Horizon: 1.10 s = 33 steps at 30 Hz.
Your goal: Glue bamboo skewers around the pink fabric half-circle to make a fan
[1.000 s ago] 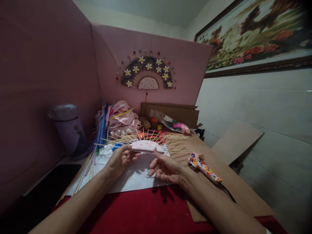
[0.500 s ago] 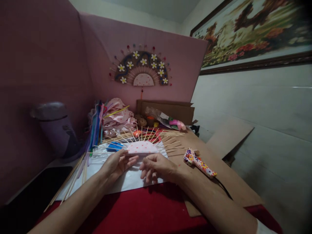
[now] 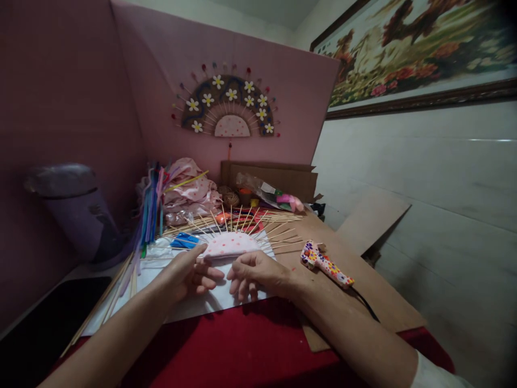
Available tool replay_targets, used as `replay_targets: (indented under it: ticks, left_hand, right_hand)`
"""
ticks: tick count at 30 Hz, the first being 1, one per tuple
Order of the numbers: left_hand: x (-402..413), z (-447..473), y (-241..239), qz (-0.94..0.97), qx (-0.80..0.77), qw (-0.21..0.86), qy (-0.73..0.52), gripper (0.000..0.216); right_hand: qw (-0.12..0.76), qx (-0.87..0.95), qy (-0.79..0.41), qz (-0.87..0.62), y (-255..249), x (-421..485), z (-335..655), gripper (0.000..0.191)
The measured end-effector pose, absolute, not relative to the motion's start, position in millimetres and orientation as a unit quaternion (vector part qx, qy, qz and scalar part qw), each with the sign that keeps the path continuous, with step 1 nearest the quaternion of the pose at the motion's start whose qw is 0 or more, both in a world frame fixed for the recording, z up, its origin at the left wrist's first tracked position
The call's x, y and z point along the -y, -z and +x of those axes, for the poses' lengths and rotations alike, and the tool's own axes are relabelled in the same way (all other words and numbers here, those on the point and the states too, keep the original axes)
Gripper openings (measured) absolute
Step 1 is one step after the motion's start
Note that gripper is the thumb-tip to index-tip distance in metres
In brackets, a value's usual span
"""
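Observation:
A half-round piece covered in white cloth with pink-red dots lies in front of me. Thin wooden sticks fan out from its curved edge. My left hand is at its lower left end, thumb up against the corner and fingers stretched apart below. My right hand hovers just below the straight edge, its fingers loosely bent and apart. Nothing shows in either hand. White paper lies beneath. To the right rests a glue gun with a flower-patterned cover and black cord.
Pipe cleaners, crumpled dotted cloth and a twine ball stand behind. A blue packet lies left of the half-round piece. Cardboard covers the right side. A lilac bin stands left; a finished fan hangs ahead.
My left hand has drawn slightly down, its thumb still by the corner. The right hand stays near the straight edge with fingers a little looser. The whole view has shifted slightly.

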<state>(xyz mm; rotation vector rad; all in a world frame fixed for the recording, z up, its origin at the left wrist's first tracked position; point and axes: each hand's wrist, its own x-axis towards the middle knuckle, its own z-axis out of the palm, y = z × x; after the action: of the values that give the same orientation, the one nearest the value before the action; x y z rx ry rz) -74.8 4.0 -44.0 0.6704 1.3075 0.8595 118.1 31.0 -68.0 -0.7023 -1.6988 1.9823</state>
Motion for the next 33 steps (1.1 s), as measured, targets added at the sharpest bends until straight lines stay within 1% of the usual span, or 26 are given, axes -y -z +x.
replay_targets:
  ticks: [5,8,10,12,14,15,16,17,19,21,22,25,27,30,33]
  left_hand:
    - [-3,-72,48,0.363,-0.624,0.576,-0.383,0.039]
    - [-3,-72,43,0.439,-0.689,0.476,-0.326,0.039]
    - [-3,-72,41,0.530,-0.713,0.346,-0.301,0.040]
    - [-2,-71,41,0.615,-0.715,0.160,-0.293,0.037]
    - [-1,-69,46,0.668,-0.687,-0.008,-0.284,0.027]
    - [-1,-67,49,0.690,-0.665,-0.060,-0.279,0.020]
    - [-1,-65,52,0.715,-0.636,-0.089,-0.275,0.014]
    - [-1,-63,56,0.742,-0.604,-0.103,-0.271,0.013]
    - [-3,-61,63,0.785,-0.549,-0.116,-0.262,0.024]
    - [-7,-61,68,0.804,-0.526,-0.126,-0.247,0.033]
    - [-9,-62,69,0.806,-0.523,-0.135,-0.241,0.034]
    - [-14,-66,69,0.803,-0.525,-0.182,-0.213,0.027]
    - [-15,-69,66,0.811,-0.520,-0.208,-0.168,0.022]
    - [-14,-70,63,0.819,-0.519,-0.230,-0.082,0.020]
    - [-10,-69,59,0.809,-0.523,-0.261,-0.061,0.024]
  right_hand:
    - [0.209,0.612,-0.721,-0.250,71,-33,119,0.047]
    - [0.209,0.609,-0.722,-0.254,71,-33,120,0.047]
    - [0.210,0.613,-0.718,-0.253,70,-32,119,0.045]
    - [0.212,0.622,-0.710,-0.254,68,-30,119,0.043]
    - [0.213,0.629,-0.702,-0.258,67,-29,117,0.042]
    - [0.215,0.630,-0.699,-0.262,66,-29,116,0.042]
    - [0.215,0.631,-0.696,-0.267,67,-28,116,0.042]
    - [0.216,0.631,-0.694,-0.270,67,-28,115,0.042]
    - [0.214,0.630,-0.695,-0.273,68,-28,115,0.042]
    - [0.207,0.625,-0.704,-0.265,69,-27,115,0.042]
    - [0.203,0.622,-0.711,-0.257,70,-26,116,0.041]
    - [0.185,0.604,-0.741,-0.228,70,-26,118,0.042]
    - [0.178,0.583,-0.762,-0.216,70,-26,119,0.043]
    - [0.199,0.544,-0.782,-0.232,71,-29,119,0.044]
    - [0.228,0.504,-0.789,-0.268,72,-31,118,0.041]
